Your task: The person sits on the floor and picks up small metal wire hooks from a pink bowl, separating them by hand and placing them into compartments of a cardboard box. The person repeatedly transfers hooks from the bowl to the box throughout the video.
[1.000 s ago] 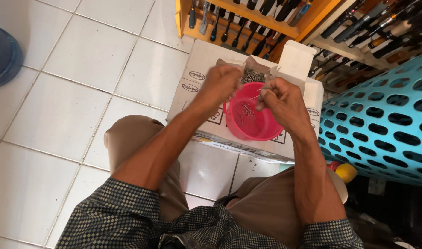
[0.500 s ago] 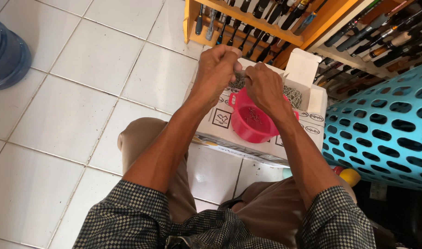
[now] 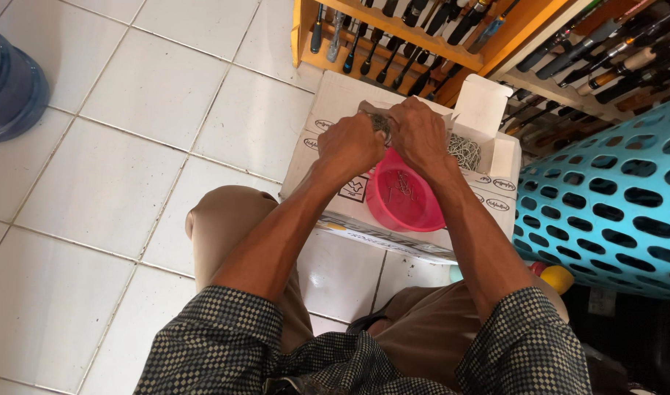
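My left hand [image 3: 349, 146] and my right hand [image 3: 420, 135] meet above a white cardboard box [image 3: 335, 102], fingers pinched together on a small clump of metal wire pieces [image 3: 382, 123]. Just below the hands a pink plastic bowl [image 3: 404, 197] rests on the box with a few thin wire pieces inside. To the right, a small open white carton [image 3: 488, 143] holds a heap of the same silvery wire pieces [image 3: 463, 152].
A wooden rack [image 3: 393, 36] of fishing rods stands behind the box. A turquoise perforated basket [image 3: 613, 212] is at the right. A blue water jug [image 3: 9, 84] sits at the upper left on the white tiled floor. A yellow object [image 3: 558, 278] lies under the basket.
Both hands have lifted from the bowl's rim to above its far edge and closed together on the clump of wire pieces. The bowl stays on the box.
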